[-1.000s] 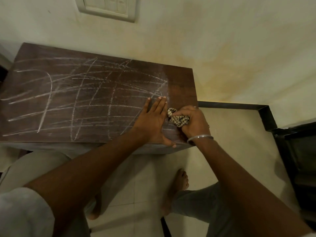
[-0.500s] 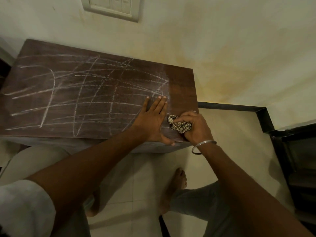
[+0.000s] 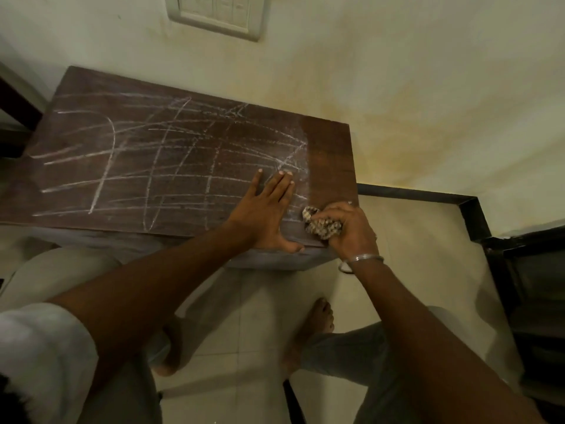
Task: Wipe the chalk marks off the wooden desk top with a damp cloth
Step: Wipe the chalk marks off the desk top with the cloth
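A dark wooden desk top point(image 3: 91, 148) stands against the wall, crossed by white chalk marks point(image 3: 171, 166) over most of its surface. A strip at its right end point(image 3: 330, 154) shows bare brown wood. My left hand point(image 3: 266, 212) lies flat on the desk near the front right, fingers straight, thumb at the front edge. Just to its right, my right hand point(image 3: 348, 228) grips a bunched checked cloth point(image 3: 321, 224) and presses it on the desk's front right corner. A metal bangle point(image 3: 360, 260) circles that wrist.
A switch plate point(image 3: 220, 13) is on the wall above the desk. A dark skirting point(image 3: 428, 197) runs along the floor at the right, meeting dark furniture point(image 3: 535, 286). My bare feet point(image 3: 318, 319) stand on the tiled floor below the desk's front edge.
My right hand has drawn the cloth toward me, from beside my left fingers down to the desk's front right corner. My left hand has stayed flat in place.
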